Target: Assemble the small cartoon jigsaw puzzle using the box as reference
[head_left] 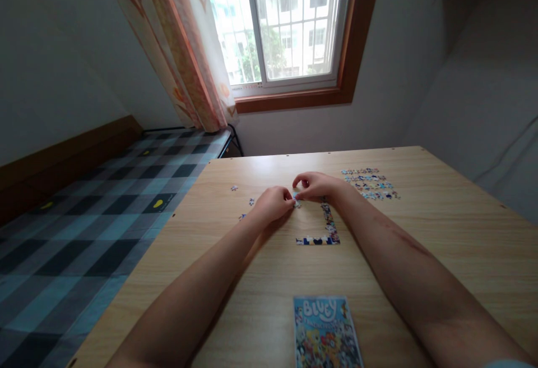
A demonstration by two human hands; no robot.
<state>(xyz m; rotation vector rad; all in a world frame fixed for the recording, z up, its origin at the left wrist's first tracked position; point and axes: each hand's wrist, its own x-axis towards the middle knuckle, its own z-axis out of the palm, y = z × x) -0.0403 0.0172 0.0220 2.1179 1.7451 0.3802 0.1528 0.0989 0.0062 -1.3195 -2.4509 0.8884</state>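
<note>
Both hands meet over a wooden table, at the top left of a partly joined jigsaw border [328, 222]. My left hand [274, 202] is closed, its thumb and fingertips pinching a small jigsaw piece [297, 204]. Just beyond it, my right hand [317, 184] curls its fingers down, with the thumb and index at a light blue jigsaw piece [295, 195] touching or very near the first one. The border runs down the right side and along a bottom strip [317, 241]. Part of its top edge is hidden beneath my right hand.
Rows of loose jigsaw pieces [370, 183] lie at the back right. A few single pieces [251, 201] are scattered left of my left hand. A Bluey picture box [325, 331] rests near the front of the table [235, 312]. A checked bed [105, 228] adjoins the left side.
</note>
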